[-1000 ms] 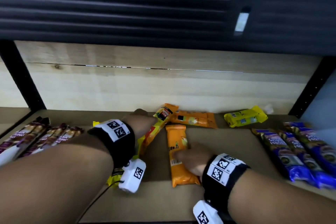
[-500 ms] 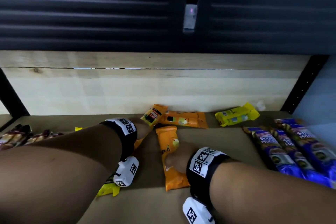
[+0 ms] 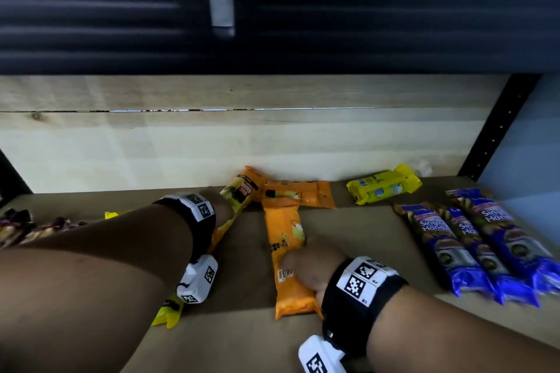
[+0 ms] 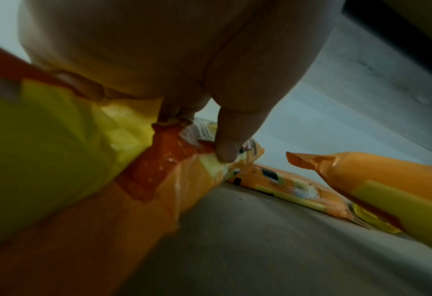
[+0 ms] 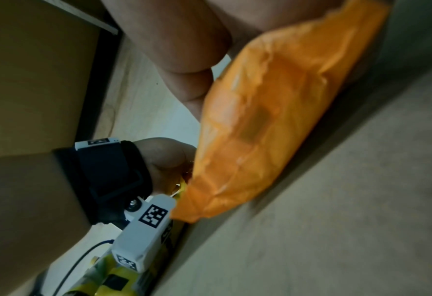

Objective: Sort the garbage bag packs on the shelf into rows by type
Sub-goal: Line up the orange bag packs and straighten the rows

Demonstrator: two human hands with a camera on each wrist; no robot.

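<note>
**Both hands on orange packs at mid-shelf**

The middle orange pack (image 3: 288, 254) lies lengthwise on the shelf (image 3: 248, 339), its far end touching a second orange pack (image 3: 303, 195) that lies crosswise near the back wall. The right hand (image 3: 312, 266) grasps the middle pack from its right edge; the right wrist view shows the thumb (image 5: 184, 76) pressed on the wrapper (image 5: 258, 128) and the near end raised a little off the shelf. To the left, a slanted orange pack with a red label (image 3: 239, 194) runs from the back wall toward the left hand (image 3: 222, 209), which grips it; in the left wrist view a fingertip (image 4: 226, 152) presses into this pack (image 4: 159, 180), with a yellow pack (image 4: 45, 150) just beside it under the hand. In the head view that yellow pack (image 3: 168, 313) shows below the left forearm.

Another yellow pack (image 3: 383, 188) lies apart at the back right. Three blue packs (image 3: 472, 239) lie side by side in a row at the right. Dark brown packs (image 3: 24, 225) lie at the far left edge. A pale wooden back wall (image 3: 212, 142) closes the shelf.
</note>
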